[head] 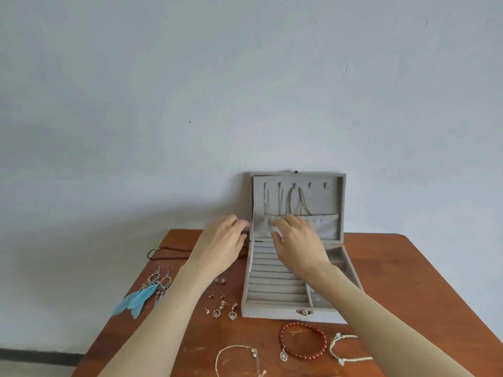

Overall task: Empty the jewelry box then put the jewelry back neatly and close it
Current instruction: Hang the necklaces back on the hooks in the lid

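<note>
On table (pixel 394 268): open box (pixel 275 292), chains (pixel 292 200) hung in lid. Left hand (pixel 221 244) curls on lid's edge; right hand (pixel 296 243) fingers pouch (pixel 324 227). Earrings (pixel 152 291), studs (pixel 220 306), bracelets (pixel 302 341) alongside.

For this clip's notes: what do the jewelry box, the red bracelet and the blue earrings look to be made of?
Jewelry box: grey, matte, soft-looking covering inside and out, likely velvet or suede-like fabric; small shiny clasp, probably metal.
Red bracelet: round glossy dark-red beads, perhaps stone, glass or polished wood; the look leaves it open. A small silvery charm hangs from it.
Blue earrings: light-blue feathers under dark, apparently metal hoops.
</note>
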`<state>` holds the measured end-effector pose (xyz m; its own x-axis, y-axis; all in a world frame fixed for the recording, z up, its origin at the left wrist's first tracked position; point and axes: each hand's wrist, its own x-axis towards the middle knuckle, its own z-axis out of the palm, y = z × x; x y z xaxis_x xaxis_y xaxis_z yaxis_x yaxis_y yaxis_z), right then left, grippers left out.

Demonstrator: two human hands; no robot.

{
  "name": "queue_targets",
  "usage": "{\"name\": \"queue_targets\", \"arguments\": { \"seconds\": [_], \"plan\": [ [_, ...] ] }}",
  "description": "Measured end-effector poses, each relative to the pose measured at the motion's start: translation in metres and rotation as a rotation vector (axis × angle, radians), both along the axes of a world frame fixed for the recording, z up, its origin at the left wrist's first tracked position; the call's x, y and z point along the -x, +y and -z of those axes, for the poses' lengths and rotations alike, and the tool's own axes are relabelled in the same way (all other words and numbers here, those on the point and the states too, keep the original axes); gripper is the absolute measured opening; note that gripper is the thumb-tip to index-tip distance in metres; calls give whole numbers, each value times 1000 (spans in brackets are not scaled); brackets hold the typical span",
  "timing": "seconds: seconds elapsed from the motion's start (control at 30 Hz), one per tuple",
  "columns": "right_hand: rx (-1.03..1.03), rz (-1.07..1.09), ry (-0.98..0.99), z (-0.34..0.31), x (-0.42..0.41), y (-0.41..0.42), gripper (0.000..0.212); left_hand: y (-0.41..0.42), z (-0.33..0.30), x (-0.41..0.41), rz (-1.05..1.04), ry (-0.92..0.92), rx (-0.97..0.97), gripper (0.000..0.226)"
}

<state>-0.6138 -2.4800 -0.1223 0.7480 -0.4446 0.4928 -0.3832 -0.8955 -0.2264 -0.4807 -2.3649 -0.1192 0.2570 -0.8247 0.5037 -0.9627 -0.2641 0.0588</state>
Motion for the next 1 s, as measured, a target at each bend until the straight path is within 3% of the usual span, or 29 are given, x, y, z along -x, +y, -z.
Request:
{"name": "queue_targets", "arguments": {
  "seconds": [0.17, 0.27, 0.33, 0.4, 0.47, 0.6, 0.7, 0.83, 1.0],
  "plan": [
    [42, -129, 171, 3, -30, 28, 30, 34, 24, -41, -146, 154, -136, 28],
    [158, -161, 258, 7, -51, 42, 11, 42, 34, -67, -222, 264, -212, 27],
    [272, -151, 292, 9, -68, 44, 27, 42, 39, -84, -256, 310, -190, 25],
    [333, -121, 293, 8, -85, 45, 28, 39, 43, -97, -270, 352, -190, 20],
    [257, -171, 363, 6, -98, 46, 12, 35, 46, -106, -275, 379, -224, 8],
    [185, -117, 504, 22, -123, 34, 23, 29, 51, -118, -280, 406, -291, 10],
    [67, -116, 512, 30, -132, 31, 28, 27, 47, -120, -269, 357, -305, 12],
    [-109, -96, 345, 32, -134, 29, 23, 30, 18, -111, -193, 398, -74, 14],
    [-827, -141, -86, -4, -117, 33, 8, 40, -22, -86, -47, 533, 146, 7]
  ]
}}
